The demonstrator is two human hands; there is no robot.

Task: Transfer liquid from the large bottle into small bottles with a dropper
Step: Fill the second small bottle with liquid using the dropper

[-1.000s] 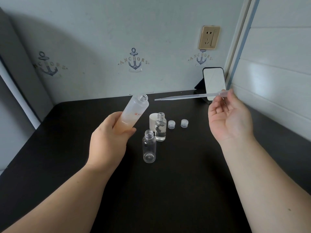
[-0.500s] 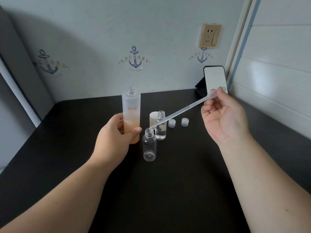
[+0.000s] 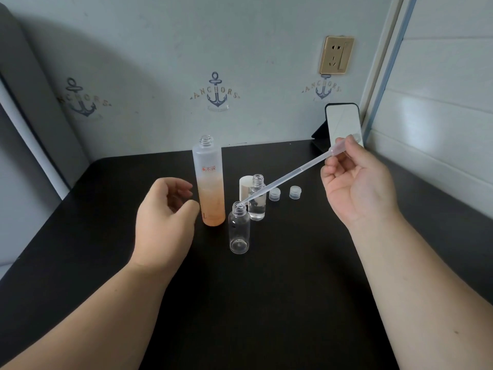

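Large bottle (image 3: 209, 182) has been set down upright on the bench (image 3: 266, 303), uncapped, and released. Left hand (image 3: 166, 217) is now just beside it, fingers loosely curled, nothing held. Dropper (image 3: 286, 178) is pinched at its bulb by the right hand (image 3: 357, 185); its tip has been brought to the mouth of the near small bottle (image 3: 239, 227), apparently empty. Dispensing is judged imminent.
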